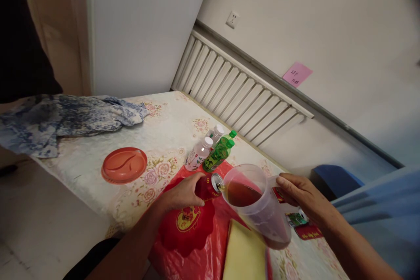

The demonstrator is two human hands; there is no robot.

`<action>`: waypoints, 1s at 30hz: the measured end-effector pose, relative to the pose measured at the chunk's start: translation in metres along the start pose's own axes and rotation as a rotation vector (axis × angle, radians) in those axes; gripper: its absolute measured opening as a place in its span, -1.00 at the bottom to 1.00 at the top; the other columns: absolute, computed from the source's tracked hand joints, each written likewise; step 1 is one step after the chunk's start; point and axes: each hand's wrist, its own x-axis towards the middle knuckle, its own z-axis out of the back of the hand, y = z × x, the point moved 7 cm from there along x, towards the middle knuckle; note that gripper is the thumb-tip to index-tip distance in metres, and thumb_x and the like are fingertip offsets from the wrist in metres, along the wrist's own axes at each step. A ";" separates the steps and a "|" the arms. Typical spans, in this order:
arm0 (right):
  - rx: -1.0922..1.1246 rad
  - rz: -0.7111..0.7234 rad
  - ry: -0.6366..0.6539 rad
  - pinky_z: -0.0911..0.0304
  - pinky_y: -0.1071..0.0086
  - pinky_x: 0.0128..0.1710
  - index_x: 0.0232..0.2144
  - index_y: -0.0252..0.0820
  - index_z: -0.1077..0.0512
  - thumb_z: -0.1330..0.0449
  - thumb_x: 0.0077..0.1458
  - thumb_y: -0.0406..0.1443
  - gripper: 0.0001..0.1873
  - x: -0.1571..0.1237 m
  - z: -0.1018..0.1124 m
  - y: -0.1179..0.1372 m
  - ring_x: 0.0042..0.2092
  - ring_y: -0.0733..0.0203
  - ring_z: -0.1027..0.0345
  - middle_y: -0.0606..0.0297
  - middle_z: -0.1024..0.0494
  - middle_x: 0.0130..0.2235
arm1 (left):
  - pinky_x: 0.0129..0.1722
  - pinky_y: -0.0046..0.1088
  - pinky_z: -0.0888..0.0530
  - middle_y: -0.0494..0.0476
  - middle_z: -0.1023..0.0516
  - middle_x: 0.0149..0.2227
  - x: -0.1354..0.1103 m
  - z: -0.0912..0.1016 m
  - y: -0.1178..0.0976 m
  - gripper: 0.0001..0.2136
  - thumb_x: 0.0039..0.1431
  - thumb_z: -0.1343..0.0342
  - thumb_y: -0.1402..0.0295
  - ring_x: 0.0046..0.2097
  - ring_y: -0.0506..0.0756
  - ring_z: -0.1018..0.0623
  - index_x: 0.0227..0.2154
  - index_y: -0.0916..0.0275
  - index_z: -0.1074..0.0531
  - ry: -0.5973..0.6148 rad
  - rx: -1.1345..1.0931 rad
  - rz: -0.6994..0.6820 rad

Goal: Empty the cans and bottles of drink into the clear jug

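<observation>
My left hand [183,194] is wrapped round a red drink can [210,185], tipped so its open top meets the rim of a clear plastic pitcher [259,205]. Brown liquid lies inside the pitcher. My right hand [300,197] grips the pitcher by its handle side, fingers closed. Both sit over a red plastic bag [187,236] on the flower-patterned table [164,135]. A yellow flat item [244,253] lies just in front of the pitcher.
Two clear bottles [200,153] with white caps and two green bottles [218,155] lie behind the can. An orange-red lid or plate [124,165] sits to the left. Blue patterned cloth [65,118] covers the far left. A radiator [236,92] lines the wall; small packets [302,223] lie at right.
</observation>
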 end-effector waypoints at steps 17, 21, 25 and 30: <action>-0.006 0.022 0.012 0.06 0.43 -0.56 -0.64 -0.13 -0.17 -0.02 0.10 0.25 -0.36 0.001 0.000 0.000 -0.55 0.36 0.06 0.46 -0.10 -0.63 | -0.03 -0.33 -0.47 0.11 -0.52 0.01 0.001 0.000 0.003 -0.36 -0.24 -0.23 0.51 -0.04 0.20 -0.54 0.03 0.18 -0.33 0.005 0.025 -0.004; 0.005 0.030 0.046 0.10 0.43 -0.58 -0.64 -0.13 -0.17 -0.03 0.11 0.23 -0.37 0.002 -0.001 -0.001 -0.56 0.37 0.07 0.45 -0.12 -0.63 | 0.00 -0.30 -0.46 0.12 -0.52 0.03 0.001 0.000 0.004 -0.36 -0.24 -0.23 0.51 -0.01 0.21 -0.53 0.04 0.17 -0.32 0.007 0.022 0.000; 0.000 0.033 0.029 0.07 0.43 -0.56 -0.64 -0.14 -0.18 -0.04 0.12 0.22 -0.38 0.001 0.000 0.002 -0.55 0.36 0.07 0.45 -0.12 -0.62 | 0.01 -0.31 -0.46 0.12 -0.52 0.04 0.000 0.000 0.003 -0.36 -0.25 -0.23 0.51 0.00 0.22 -0.53 0.03 0.16 -0.33 0.001 0.014 -0.005; -0.008 0.023 0.030 0.06 0.43 -0.55 -0.64 -0.13 -0.17 -0.03 0.11 0.23 -0.38 0.000 -0.001 0.002 -0.55 0.35 0.06 0.46 -0.11 -0.62 | -0.04 -0.33 -0.47 0.11 -0.54 0.01 0.000 0.000 0.002 -0.37 -0.25 -0.22 0.52 -0.02 0.22 -0.54 0.02 0.17 -0.34 0.001 0.012 0.004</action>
